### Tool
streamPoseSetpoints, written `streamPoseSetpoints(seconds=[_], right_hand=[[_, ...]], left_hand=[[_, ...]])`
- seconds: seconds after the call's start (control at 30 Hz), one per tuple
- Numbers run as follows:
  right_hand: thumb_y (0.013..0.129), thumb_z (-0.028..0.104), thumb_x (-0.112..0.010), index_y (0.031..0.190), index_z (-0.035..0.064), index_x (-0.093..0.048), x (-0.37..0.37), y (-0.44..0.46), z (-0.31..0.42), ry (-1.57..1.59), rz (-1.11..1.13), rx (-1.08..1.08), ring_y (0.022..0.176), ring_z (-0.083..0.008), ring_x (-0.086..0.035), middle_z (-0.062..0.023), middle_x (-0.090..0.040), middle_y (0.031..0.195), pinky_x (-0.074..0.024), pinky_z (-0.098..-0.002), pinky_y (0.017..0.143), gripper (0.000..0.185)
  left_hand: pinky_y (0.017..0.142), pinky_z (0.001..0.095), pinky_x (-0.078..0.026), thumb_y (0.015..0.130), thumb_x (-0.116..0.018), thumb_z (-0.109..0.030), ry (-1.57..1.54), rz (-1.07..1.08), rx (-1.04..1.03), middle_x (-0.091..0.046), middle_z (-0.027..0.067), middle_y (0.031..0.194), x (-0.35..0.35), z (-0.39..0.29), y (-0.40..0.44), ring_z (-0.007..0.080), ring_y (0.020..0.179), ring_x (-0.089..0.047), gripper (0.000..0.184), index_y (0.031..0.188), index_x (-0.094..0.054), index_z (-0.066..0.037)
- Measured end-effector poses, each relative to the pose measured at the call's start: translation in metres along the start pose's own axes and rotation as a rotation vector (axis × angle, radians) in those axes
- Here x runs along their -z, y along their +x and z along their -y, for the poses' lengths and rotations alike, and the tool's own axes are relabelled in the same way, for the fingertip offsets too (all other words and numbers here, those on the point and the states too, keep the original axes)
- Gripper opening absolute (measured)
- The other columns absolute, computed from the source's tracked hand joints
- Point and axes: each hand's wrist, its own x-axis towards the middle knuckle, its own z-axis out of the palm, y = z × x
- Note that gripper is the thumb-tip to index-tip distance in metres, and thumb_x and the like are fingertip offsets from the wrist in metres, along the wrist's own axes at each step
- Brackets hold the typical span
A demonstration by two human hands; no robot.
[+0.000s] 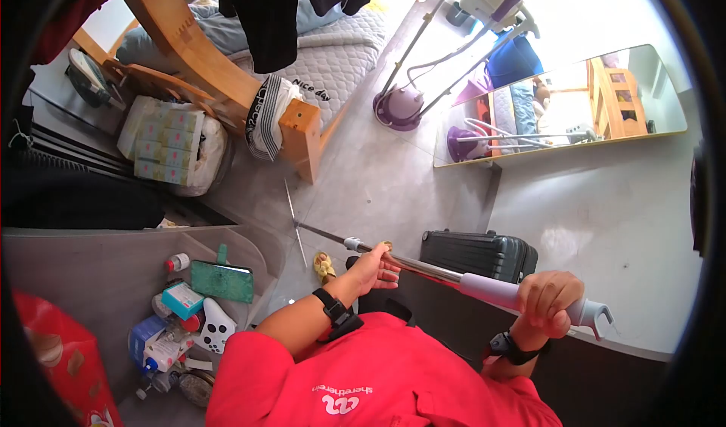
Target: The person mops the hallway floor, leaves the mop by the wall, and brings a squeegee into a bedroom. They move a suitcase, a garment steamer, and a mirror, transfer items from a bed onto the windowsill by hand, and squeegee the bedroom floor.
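A long metal pole (pixel 423 266) runs slantwise in front of me, with a lavender grip (pixel 488 286) and a grey hooked end. At its far end a thin crossbar (pixel 298 229) lies at floor level; whether this is a mop or a squeegee I cannot tell. My right hand (pixel 550 303) is wrapped round the lavender grip near the hook. Farther down, my left hand (pixel 374 268) holds the metal shaft, thumb over it and fingers loosely curled below. Each wrist wears a black band.
A black suitcase (pixel 480 254) stands beside the pole. A mirror (pixel 560 113) and a purple-based garment steamer (pixel 398 108) are ahead. To the left are a wooden post (pixel 302 139), a wrapped bundle (pixel 168 143), and a grey surface (pixel 91 264) with a game controller (pixel 215 326) and several small items.
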Motion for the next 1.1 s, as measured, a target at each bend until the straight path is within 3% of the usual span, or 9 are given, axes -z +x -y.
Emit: streamPoseSetpoints(seconds=[0.23,0.33,0.47,0.57,0.63,0.8,0.93,1.1], right_hand=[[0.083,0.010,-0.051,0.070,0.0061,-0.041,0.014,-0.010,0.008,-0.074,-0.253,0.018,0.037,-0.0108,-0.039,-0.0022,-0.045,0.049,-0.0418,-0.0281,0.044,0.016],[0.086,0.007,-0.042,0.076,0.0061,-0.037,0.025,-0.026,0.030,-0.160,-0.419,-0.012,0.039,-0.0103,-0.036,-0.0019,-0.039,0.051,-0.0394,-0.0277,0.045,0.011],[0.086,0.009,-0.043,0.077,0.0061,-0.037,0.015,-0.036,0.056,-0.221,-0.473,-0.025,0.039,-0.0105,-0.036,-0.0020,-0.040,0.052,-0.0398,-0.0278,0.045,0.011],[0.085,0.008,-0.048,0.076,0.0057,-0.040,0.003,-0.034,0.060,-0.271,-0.440,0.034,0.039,-0.0110,-0.041,-0.0028,-0.045,0.052,-0.0431,-0.0273,0.046,0.013],[0.082,0.008,-0.055,0.073,0.0059,-0.044,-0.003,-0.026,0.061,-0.226,-0.267,0.079,0.038,-0.0114,-0.047,-0.0033,-0.050,0.050,-0.0463,-0.0265,0.047,0.015],[0.077,0.010,-0.063,0.063,0.0084,-0.045,0.000,-0.009,0.033,-0.190,-0.251,0.137,0.038,-0.0112,-0.047,-0.0016,-0.051,0.049,-0.0452,-0.0266,0.044,0.024],[0.078,0.009,-0.061,0.064,0.0076,-0.044,0.014,0.010,-0.016,-0.224,-0.151,0.156,0.041,-0.0126,-0.047,-0.0039,-0.051,0.051,-0.0437,-0.0282,0.045,0.022],[0.080,0.006,-0.048,0.072,0.0046,-0.040,0.025,-0.019,0.013,-0.361,-0.406,0.089,0.042,-0.0123,-0.041,-0.0038,-0.044,0.050,-0.0425,-0.0292,0.049,0.012]], left_hand=[[0.067,0.0416,-0.052,0.082,-0.039,-0.039,0.046,0.016,0.066,-0.054,0.0126,0.087,-0.022,0.001,0.025,0.0237,0.074,-0.056,0.038,0.096,-0.046,-0.004],[0.077,0.0453,-0.050,0.080,-0.038,-0.040,0.129,0.106,0.244,-0.050,0.0158,0.097,-0.042,0.011,0.033,0.0271,0.085,-0.055,0.043,0.103,-0.045,-0.004],[0.080,0.0433,-0.048,0.084,-0.039,-0.037,0.209,0.194,0.383,-0.054,0.0151,0.097,-0.061,0.011,0.033,0.0268,0.086,-0.057,0.039,0.102,-0.047,-0.003],[0.082,0.0424,-0.047,0.084,-0.040,-0.032,0.174,0.178,0.372,-0.058,0.0140,0.096,-0.064,0.011,0.037,0.0246,0.088,-0.058,0.035,0.099,-0.050,-0.002],[0.081,0.0409,-0.048,0.085,-0.040,-0.028,0.056,0.119,0.230,-0.060,0.0123,0.093,-0.068,0.001,0.021,0.0227,0.087,-0.059,0.030,0.095,-0.053,-0.003],[0.072,0.0358,-0.051,0.083,-0.045,-0.024,-0.132,0.049,-0.011,-0.062,0.0119,0.092,-0.054,-0.034,0.048,0.0235,0.083,-0.061,0.020,0.084,-0.052,-0.006],[0.068,0.0353,-0.052,0.082,-0.045,-0.024,-0.086,-0.014,-0.171,-0.061,0.0116,0.086,-0.033,-0.074,0.083,0.0242,0.078,-0.061,0.019,0.080,-0.051,-0.006],[0.063,0.0379,-0.054,0.080,-0.045,-0.026,0.032,-0.050,-0.101,-0.058,0.0097,0.077,-0.071,-0.051,0.095,0.0208,0.067,-0.059,0.023,0.080,-0.051,-0.004]])
